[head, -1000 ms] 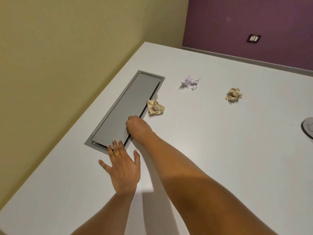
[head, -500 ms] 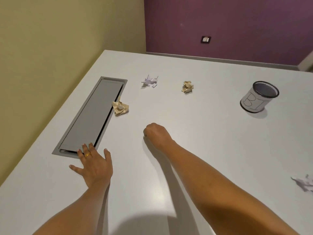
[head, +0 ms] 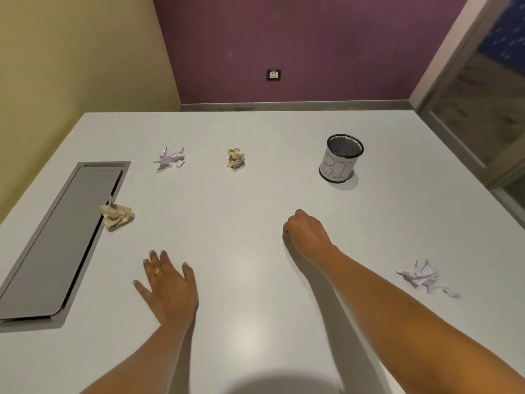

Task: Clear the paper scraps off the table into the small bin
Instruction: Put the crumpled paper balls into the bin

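Counting scraps: four lay on the counter [head: 255,322]. The tan ball [head: 235,158] and white wad [head: 170,159] sat left of the bin [head: 341,160], the second tan ball [head: 117,216] further left at the hatch [head: 56,237] edge, and the white scrap [head: 422,277] nearer than the bin. Bin contents were hidden. The right grip [head: 306,234] was clenched with its load unseen and had clear room to the bin. The left grip [head: 167,285] lay flat and released.

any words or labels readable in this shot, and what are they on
"BI": hand-drawn dark letters on the white paper wrap around the small black mesh bin; any further letters curve out of sight.
Black wall socket: too small to read any marking.
Nothing else carries legible text.
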Action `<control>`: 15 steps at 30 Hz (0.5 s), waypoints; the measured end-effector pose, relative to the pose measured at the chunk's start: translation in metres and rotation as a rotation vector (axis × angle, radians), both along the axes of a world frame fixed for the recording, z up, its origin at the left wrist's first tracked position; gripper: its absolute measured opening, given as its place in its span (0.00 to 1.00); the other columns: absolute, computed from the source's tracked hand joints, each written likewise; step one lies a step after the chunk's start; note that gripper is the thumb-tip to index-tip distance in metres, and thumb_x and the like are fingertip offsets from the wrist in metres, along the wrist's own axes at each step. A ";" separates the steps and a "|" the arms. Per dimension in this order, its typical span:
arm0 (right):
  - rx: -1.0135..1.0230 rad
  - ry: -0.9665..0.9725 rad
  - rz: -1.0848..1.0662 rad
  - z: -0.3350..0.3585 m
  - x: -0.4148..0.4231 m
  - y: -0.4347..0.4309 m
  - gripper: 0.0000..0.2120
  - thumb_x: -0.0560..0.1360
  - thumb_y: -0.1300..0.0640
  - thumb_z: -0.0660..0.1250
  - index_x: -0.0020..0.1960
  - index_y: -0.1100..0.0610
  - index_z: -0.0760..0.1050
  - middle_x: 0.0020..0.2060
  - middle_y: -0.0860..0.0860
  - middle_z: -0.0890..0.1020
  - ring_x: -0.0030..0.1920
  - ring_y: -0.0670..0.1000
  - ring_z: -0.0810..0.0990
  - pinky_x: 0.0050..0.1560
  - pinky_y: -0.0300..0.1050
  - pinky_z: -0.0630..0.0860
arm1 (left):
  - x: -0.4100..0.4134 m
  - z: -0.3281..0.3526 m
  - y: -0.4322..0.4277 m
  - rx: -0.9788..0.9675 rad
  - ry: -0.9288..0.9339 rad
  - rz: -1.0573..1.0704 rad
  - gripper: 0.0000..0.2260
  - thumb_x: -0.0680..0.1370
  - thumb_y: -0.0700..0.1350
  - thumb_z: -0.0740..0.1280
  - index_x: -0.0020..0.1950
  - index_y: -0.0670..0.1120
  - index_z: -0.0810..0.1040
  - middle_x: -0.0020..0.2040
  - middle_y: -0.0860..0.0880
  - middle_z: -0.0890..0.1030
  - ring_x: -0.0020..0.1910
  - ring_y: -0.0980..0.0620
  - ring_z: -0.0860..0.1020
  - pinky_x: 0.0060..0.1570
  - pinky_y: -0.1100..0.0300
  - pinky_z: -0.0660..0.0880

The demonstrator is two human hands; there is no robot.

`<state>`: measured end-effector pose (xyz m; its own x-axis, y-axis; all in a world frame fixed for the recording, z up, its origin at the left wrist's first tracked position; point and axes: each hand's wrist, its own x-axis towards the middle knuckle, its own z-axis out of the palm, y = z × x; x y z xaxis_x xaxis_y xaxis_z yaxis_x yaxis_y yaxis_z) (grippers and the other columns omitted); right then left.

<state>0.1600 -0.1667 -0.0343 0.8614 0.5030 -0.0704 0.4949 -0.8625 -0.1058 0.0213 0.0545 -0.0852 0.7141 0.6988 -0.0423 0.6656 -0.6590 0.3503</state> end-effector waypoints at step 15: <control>0.573 -0.011 -0.551 0.049 0.127 -0.083 0.13 0.74 0.69 0.57 0.48 0.64 0.80 0.49 0.61 0.81 0.48 0.58 0.77 0.40 0.33 0.71 | 0.092 -0.003 -0.154 -0.051 0.032 -0.303 0.26 0.79 0.53 0.55 0.74 0.44 0.56 0.76 0.44 0.55 0.76 0.46 0.49 0.70 0.37 0.45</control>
<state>0.2871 -0.2502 0.0151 0.9959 -0.0408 0.0803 0.0161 -0.7965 -0.6045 0.1128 -0.0999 -0.0877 0.8875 0.4504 -0.0976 0.4524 -0.8114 0.3701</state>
